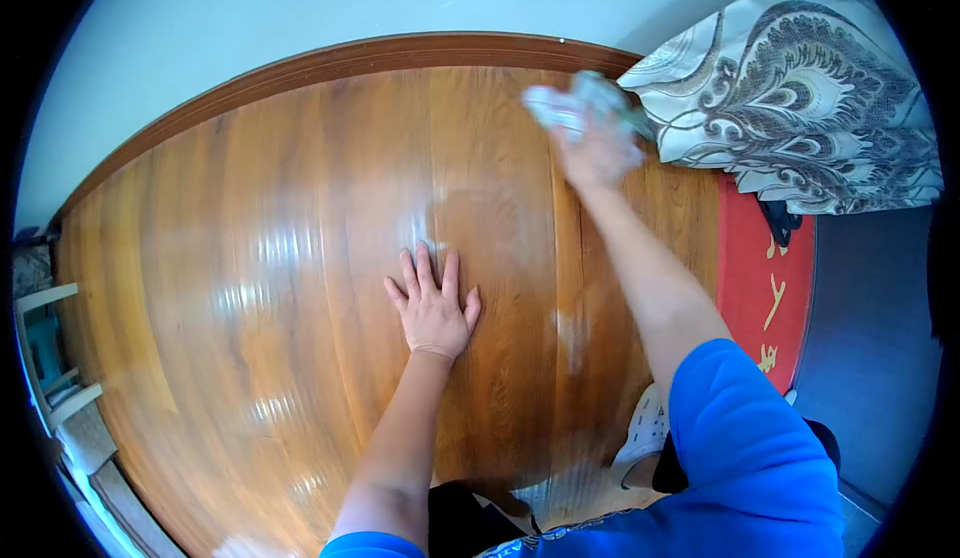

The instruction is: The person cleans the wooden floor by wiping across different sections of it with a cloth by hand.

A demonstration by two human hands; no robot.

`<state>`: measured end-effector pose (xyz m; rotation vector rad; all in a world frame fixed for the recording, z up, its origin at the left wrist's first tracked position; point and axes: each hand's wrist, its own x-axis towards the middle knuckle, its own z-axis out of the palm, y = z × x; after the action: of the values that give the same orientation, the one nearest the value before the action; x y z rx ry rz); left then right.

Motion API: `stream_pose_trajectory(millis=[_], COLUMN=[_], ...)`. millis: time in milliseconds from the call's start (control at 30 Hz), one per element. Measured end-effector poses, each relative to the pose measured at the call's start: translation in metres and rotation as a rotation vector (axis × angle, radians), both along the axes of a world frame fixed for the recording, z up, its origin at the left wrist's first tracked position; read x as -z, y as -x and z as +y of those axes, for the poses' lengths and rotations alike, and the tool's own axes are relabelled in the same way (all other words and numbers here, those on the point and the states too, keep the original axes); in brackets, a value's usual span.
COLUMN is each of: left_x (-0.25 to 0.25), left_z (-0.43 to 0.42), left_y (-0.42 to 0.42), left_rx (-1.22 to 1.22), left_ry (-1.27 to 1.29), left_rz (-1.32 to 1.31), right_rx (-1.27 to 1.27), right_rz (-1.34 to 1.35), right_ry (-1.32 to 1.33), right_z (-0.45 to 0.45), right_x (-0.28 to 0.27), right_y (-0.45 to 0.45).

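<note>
My left hand [436,313] lies flat on the wooden floor [250,288], fingers spread, holding nothing. Out ahead and to the right, my right hand [597,156] grips a cloth [560,110] in pale pink, white and grey-green. Motion smears that hand and the cloth, so its fingers show poorly. The cloth is at the floor close to the skirting board, beside the hanging patterned curtain. A damp-looking darker patch shows on the floor between my two hands.
A brown skirting board [380,56] runs along the pale wall. The patterned curtain [790,98] hangs at the upper right. Below it lie a red mat [750,288] with yellow characters and a dark object [778,220]. A white shoe [640,433] is near my body; a light frame [50,358] stands far left.
</note>
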<state>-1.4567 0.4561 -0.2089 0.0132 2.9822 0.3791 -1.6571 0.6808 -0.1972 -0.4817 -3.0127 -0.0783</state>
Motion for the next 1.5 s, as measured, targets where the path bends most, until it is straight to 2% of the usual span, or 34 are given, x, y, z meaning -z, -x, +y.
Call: stream_pose_trajectory(millis=[33,100,167,200,267,333,367,433,500,533,600,633,667,700,733,800,833,900,1000,1033,1067,1100,1133,1233,1300,1400,1433,1500], left_x=[0.0,0.0,-0.001,-0.002,-0.001,-0.002,-0.002,-0.005,-0.001,0.002,0.003,-0.001,-0.002,-0.002,0.0,0.001,0.002,0.003,0.004,0.001,0.0,0.001,0.001,0.004,0.005,0.003,0.003,0.001], left_z=[-0.002,-0.004,-0.021,-0.025,-0.022,-0.027,-0.03,-0.036,-0.035,-0.034,-0.03,-0.034,-0.034,-0.033,-0.031,-0.029,-0.027,-0.024,-0.021,-0.019,-0.018,-0.017,-0.017,-0.013,-0.01,-0.008,-0.006,-0.006], left_y=[0.0,0.0,0.001,0.001,0.005,0.007,0.007,0.006,0.006,0.006,0.002,0.006,0.006,0.005,0.005,0.002,0.001,-0.001,-0.005,-0.005,-0.005,-0.005,-0.006,-0.01,-0.009,-0.01,-0.01,-0.011], left_rx=[0.005,-0.001,-0.011,-0.005,-0.027,-0.025,-0.019,-0.02,-0.018,-0.015,0.001,-0.005,-0.008,0.003,-0.005,-0.005,-0.018,-0.017,-0.032,-0.034,-0.037,-0.045,-0.032,-0.028,-0.025,-0.032,-0.017,-0.037], left_ry=[-0.006,-0.011,-0.041,-0.053,-0.074,-0.08,-0.075,-0.074,-0.07,-0.062,-0.052,-0.047,-0.038,-0.033,-0.026,-0.015,-0.026,-0.038,-0.054,-0.054,-0.055,-0.055,-0.042,-0.047,-0.044,-0.02,-0.022,-0.018], left_rz=[-0.002,-0.003,0.037,0.038,-0.006,-0.008,-0.016,-0.016,-0.019,0.005,0.023,0.003,-0.017,-0.018,-0.017,-0.013,0.0,0.015,0.038,0.021,0.005,0.004,0.019,0.046,0.06,0.02,0.023,0.037], right_rx=[-0.167,-0.446,-0.734,-0.727,-0.941,-0.838,-0.712,-0.508,-0.218,-0.22,0.172,0.009,0.048,-0.102,-0.176,-0.446,-0.438,-0.697,-0.701,-0.634,-0.493,-0.36,-0.295,0.031,0.044,-0.263,-0.438,-0.629], right_rz=[0.14,-0.069,-0.061,-0.063,-0.082,0.008,-0.051,0.04,0.044,0.037,-0.123,0.016,-0.064,0.058,-0.11,-0.103,-0.097,-0.041,-0.059,-0.037,-0.18,-0.217,-0.123,-0.239,-0.142,-0.098,-0.017,-0.005], right_ry=[-0.101,0.084,0.24,0.228,0.329,0.254,0.188,0.098,-0.103,-0.104,0.015,0.234,0.017,-0.124,0.043,0.017,0.017,0.243,0.105,0.09,0.12,0.091,0.03,0.061,0.041,0.018,0.064,0.221], right_z=[-0.041,-0.104,-0.141,-0.134,-0.083,-0.012,0.022,0.102,0.168,0.155,0.095,0.072,0.022,-0.014,-0.063,-0.108,-0.11,-0.107,-0.036,-0.004,0.019,0.049,0.078,0.047,0.019,-0.057,-0.075,-0.096], right_x=[0.001,-0.023,-0.005,-0.006,-0.011,-0.004,-0.017,-0.005,0.036,0.032,0.015,0.018,-0.002,0.006,-0.032,-0.013,-0.005,0.003,-0.007,-0.003,-0.02,-0.013,0.006,-0.009,0.001,-0.013,-0.008,-0.001], right_y=[0.0,-0.009,-0.025,-0.034,-0.048,-0.064,-0.071,-0.087,-0.081,-0.067,-0.027,-0.008,0.003,0.009,0.004,-0.008,-0.019,-0.039,-0.047,-0.042,-0.032,-0.022,-0.012,-0.001,0.002,-0.018,-0.033,-0.076])
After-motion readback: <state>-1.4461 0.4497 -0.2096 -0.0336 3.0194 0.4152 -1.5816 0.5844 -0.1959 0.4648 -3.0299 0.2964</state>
